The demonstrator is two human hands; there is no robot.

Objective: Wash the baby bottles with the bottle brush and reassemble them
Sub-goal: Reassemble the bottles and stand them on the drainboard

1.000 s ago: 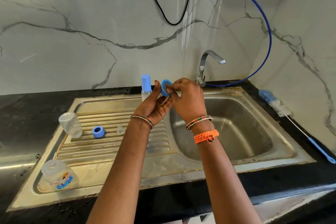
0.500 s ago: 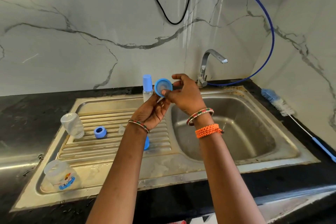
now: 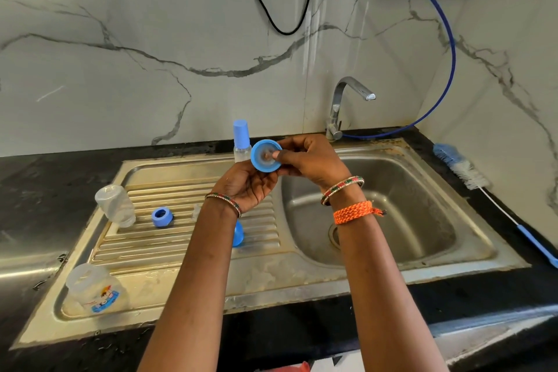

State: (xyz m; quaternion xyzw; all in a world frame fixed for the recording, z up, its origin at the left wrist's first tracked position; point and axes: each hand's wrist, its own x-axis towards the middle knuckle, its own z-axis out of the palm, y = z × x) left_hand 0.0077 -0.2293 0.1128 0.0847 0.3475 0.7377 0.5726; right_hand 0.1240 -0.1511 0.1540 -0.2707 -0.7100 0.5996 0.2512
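Hiding behind the left forearm (image 3: 205, 251), a blue piece (image 3: 238, 233) stays unidentifiable.

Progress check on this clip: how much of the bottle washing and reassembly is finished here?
Done: one capped bottle stands assembled behind the sink. In hand: both the left hand and right hand hold a blue collar, apparently seating a teat. Left: two open bottles and a second collar lie apart on the drainboard; the brush lies aside.

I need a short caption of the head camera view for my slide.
Both hands, left and right, hold a blue bottle ring above the sink.
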